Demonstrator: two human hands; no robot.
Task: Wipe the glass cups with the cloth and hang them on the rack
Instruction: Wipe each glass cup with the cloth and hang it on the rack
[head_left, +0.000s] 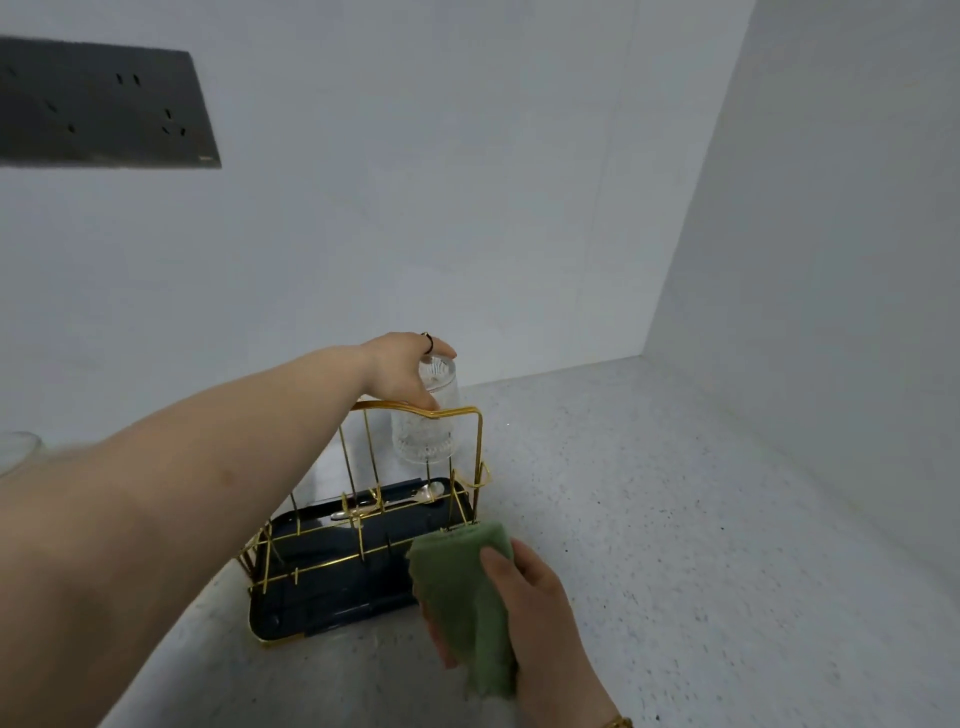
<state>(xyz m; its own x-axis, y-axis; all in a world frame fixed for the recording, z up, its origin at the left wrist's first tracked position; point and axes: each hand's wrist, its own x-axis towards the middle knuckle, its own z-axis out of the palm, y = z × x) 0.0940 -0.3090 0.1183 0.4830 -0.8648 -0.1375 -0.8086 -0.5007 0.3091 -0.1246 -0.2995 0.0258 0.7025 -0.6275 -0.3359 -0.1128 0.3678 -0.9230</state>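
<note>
Nearest the camera: right hand (540, 613), fingers and thumb curled round a bunched green cloth (467, 597); cloth hangs below the grip, held just above the speckled grey countertop (675, 519). Gold bracelet (618, 722) at that wrist, partly cut off by the frame edge. Just beyond the cloth: gold wire cup rack (470, 415) standing in a dark tray (322, 603) with a gold rim; cloth's top edge overlaps the tray's near right corner in this view. A metal spoon (410, 501) lies across the far part of the tray, among the wire prongs. Left arm reaches in from the left, across the rack. Left hand (400, 366) grips a ribbed glass cup (428, 431) by its base, thumb on the near side, fingers over the top; dark ring (428, 343) on one finger. Cup is upside down, mouth down, at the rack's far right, behind the top rail. One upright prong shows directly under the mouth; cannot tell whether it reaches inside. Far left edge: part of another clear glass (18, 452), blurred. Behind: pale wall with a dark socket panel (98, 109), upper left.
</note>
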